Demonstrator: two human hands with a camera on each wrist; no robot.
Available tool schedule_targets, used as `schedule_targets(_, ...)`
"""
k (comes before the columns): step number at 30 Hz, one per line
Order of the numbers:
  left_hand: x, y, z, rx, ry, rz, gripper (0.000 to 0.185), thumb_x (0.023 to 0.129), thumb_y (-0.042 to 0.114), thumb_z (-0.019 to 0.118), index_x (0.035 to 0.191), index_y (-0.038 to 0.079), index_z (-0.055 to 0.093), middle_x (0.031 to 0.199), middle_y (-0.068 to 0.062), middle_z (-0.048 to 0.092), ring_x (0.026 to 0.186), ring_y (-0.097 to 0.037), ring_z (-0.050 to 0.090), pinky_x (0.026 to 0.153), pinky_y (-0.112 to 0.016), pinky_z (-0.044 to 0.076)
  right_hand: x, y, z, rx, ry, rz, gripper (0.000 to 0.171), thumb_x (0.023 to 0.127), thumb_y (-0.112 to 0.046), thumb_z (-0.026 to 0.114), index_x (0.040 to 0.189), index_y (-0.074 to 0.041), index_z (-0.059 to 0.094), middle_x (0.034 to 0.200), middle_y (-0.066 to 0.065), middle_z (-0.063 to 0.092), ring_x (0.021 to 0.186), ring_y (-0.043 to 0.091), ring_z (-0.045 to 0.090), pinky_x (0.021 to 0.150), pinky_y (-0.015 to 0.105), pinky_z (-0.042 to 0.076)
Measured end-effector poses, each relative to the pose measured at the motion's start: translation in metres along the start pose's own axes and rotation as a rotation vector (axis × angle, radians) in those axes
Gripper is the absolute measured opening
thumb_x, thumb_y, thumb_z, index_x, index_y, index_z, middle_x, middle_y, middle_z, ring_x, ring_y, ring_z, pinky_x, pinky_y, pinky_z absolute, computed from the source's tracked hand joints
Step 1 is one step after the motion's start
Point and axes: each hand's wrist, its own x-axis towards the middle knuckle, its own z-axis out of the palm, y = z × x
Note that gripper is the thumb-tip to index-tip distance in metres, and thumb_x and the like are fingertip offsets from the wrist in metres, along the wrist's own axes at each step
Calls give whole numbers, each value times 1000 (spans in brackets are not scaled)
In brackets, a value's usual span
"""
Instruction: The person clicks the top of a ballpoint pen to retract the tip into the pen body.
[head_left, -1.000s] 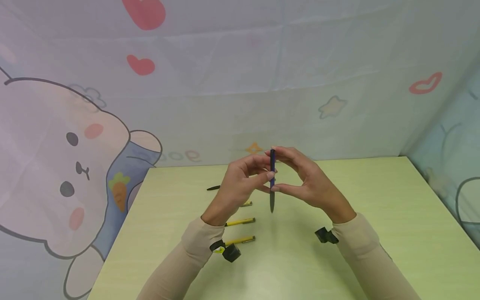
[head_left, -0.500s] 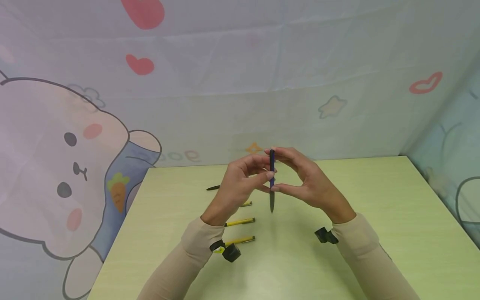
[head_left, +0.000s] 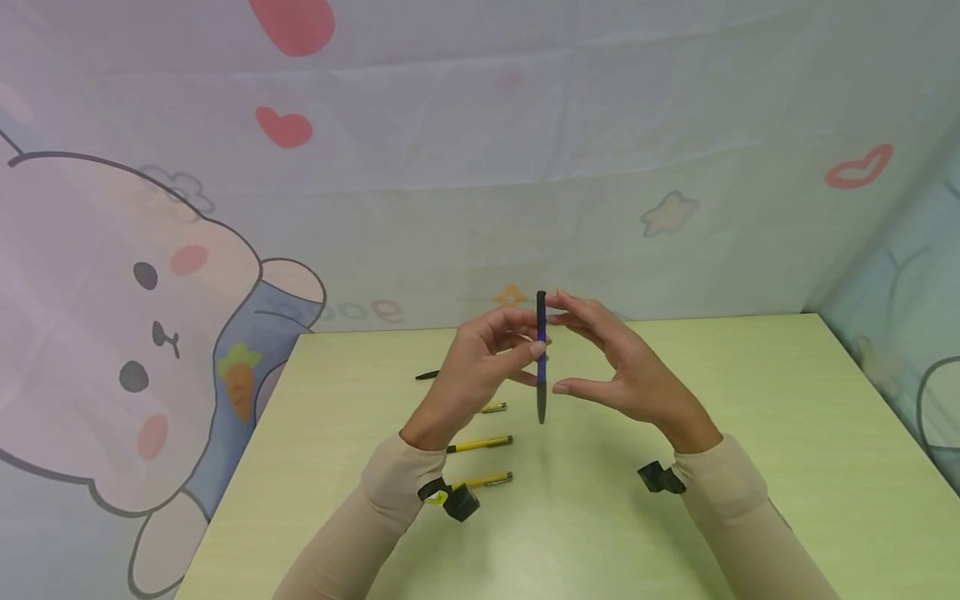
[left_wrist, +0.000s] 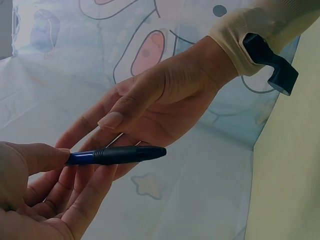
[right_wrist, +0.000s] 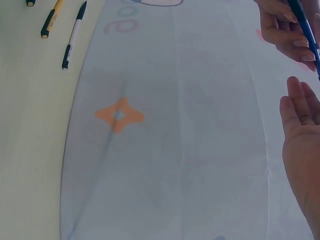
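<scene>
We note the right hand has let go, fingers now straight, leaving the slim blue-and-black pen upright, pinched by the left hand alone above the desk.

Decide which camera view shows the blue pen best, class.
The head view: the whole blue pen stands upright, pinched by the left hand. The left wrist view shows only its dark tip end; the right wrist view shows a short stretch at the frame's corner.
</scene>
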Motion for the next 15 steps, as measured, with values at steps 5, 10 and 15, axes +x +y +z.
schedule_targets(5,-1,-4,-4,0,4,-35,26,99,10,67,125,9,64,116,-13,63,105,-32,66,75,-48,63,-4,-4,-1,21,17,37,99,78,21,76,160,0,23,156,22,37,138,42,45,119,35,35)
schedule_targets(10,-2,-7,-8,6,15,-60,25,99,12,68,124,10,64,116,-12,63,105,-31,66,76,-48,62,-11,-3,-2,36,53,85,93,82,21,71,159,-5,28,155,19,42,137,38,48,118,36,36)
schedule_targets(15,-4,-9,-14,18,26,-74,24,99,11,67,123,10,64,115,-12,63,106,-33,65,76,-48,62,-15,-3,-2,62,80,68,82,84,24,66,155,-2,36,148,21,48,132,36,53,114,36,42)
